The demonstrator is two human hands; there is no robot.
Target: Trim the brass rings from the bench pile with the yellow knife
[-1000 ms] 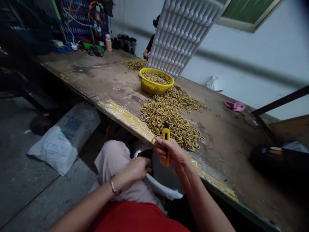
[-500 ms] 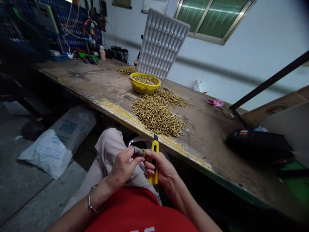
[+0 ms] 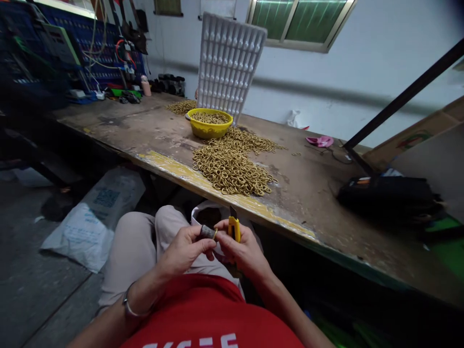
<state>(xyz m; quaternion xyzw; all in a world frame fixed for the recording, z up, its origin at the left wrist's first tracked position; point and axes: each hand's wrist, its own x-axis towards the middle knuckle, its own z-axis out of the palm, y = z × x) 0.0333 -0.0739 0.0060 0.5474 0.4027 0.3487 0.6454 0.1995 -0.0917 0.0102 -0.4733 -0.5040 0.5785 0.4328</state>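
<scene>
Over my lap, my left hand (image 3: 184, 249) pinches a small brass ring (image 3: 213, 235) between a grey-capped thumb and the fingers. My right hand (image 3: 242, 249) touches it from the right and grips a yellow utility knife (image 3: 234, 227), blade end up, beside the ring. A big pile of brass rings (image 3: 232, 166) lies on the worn wooden bench (image 3: 152, 125) just ahead. Behind the pile stands a yellow bowl (image 3: 209, 128) with more rings in it.
A white moulded tray (image 3: 229, 63) leans upright behind the bowl. A black bag (image 3: 387, 195) lies on the bench at right, a pink item (image 3: 319, 141) near the wall. A white sack (image 3: 90, 220) lies on the floor at left. Tools and cables crowd the far left end.
My right hand came back from the bench edge with a ring and the knife. My left hand rose to meet it and now pinches the ring. The view has tilted up.
</scene>
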